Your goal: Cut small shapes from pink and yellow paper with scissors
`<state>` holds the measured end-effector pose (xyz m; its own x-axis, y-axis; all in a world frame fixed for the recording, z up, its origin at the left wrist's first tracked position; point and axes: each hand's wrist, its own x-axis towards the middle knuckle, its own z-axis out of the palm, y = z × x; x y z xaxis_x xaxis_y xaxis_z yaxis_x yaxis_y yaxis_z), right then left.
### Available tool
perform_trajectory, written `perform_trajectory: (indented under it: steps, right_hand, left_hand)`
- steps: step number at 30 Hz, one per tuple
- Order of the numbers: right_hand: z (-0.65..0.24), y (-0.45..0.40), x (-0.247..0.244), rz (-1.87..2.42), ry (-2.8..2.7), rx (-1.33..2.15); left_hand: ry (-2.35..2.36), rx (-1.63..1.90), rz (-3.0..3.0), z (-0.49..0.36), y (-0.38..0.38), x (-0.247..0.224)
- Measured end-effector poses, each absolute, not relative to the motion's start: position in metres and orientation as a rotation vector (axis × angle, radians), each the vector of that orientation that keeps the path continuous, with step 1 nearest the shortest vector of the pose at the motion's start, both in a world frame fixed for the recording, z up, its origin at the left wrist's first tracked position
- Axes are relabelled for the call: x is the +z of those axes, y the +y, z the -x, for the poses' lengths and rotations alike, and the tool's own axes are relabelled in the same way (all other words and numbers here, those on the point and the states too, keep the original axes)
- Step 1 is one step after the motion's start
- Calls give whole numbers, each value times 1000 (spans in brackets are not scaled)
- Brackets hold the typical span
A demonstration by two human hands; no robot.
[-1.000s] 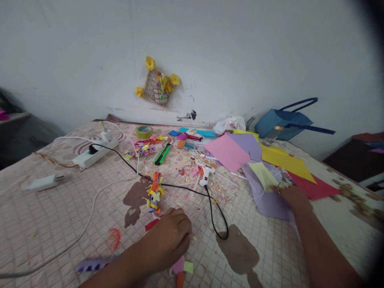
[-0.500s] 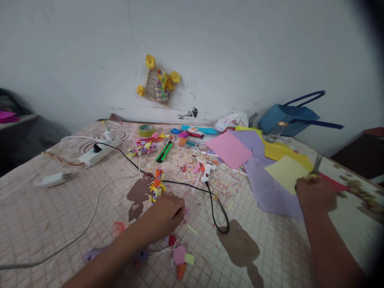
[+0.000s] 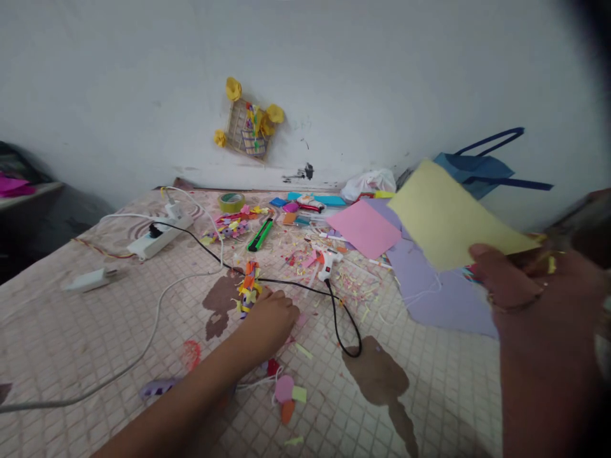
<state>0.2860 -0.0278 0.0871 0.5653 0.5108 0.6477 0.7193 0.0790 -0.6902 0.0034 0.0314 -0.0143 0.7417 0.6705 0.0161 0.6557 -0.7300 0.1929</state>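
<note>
My right hand [image 3: 529, 299], close to the camera, holds a square sheet of pale yellow paper [image 3: 443, 210] by its near corner, thumb on top. The sheet is tilted up above the table. Something small, partly hidden, shows by these fingers; I cannot make it out. My left hand [image 3: 274, 318] rests on the tiled-pattern cloth with curled fingers, and whatever they may hold is hidden. Just beyond it lies an orange, yellow and purple paper flower strip [image 3: 249, 289]. Below are a pink paper circle [image 3: 285, 388] with string and a purple piece [image 3: 160, 387] partly behind my forearm.
A white glue gun [image 3: 328, 264] lies mid-table, its black cord looping nearer. Around it are paper scraps, a green cutter [image 3: 260, 235], tape roll [image 3: 231, 203] and pink sheet [image 3: 365, 229]. Purple paper [image 3: 429, 299] lies right, a power strip [image 3: 160, 238] left, a blue bag [image 3: 477, 168] behind.
My right hand has come nearer and lifted the pale yellow sheet from the paper pile. The metal tool that stuck up from it no longer shows. My left hand has barely moved.
</note>
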Motion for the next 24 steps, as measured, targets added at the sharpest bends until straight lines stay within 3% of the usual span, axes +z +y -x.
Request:
perform_trajectory:
  steps: [5, 12, 18, 24]
  right_hand:
    - [-248, -16, 67, 1266, -1158, 614]
    - [-232, 13, 10, 1025, -1057, 1272]
    - [-232, 6, -11, 1105, -1032, 1519]
    - [-223, 2, -11, 1158, -1031, 1587]
  left_hand:
    - [1144, 168, -2722, -3, 34, -13]
    - [1301, 378, -2471, 10, 34, -2]
    - [1009, 785, -1612, 23, 22, 6]
    - [1046, 643, -1715, 23, 21, 11]
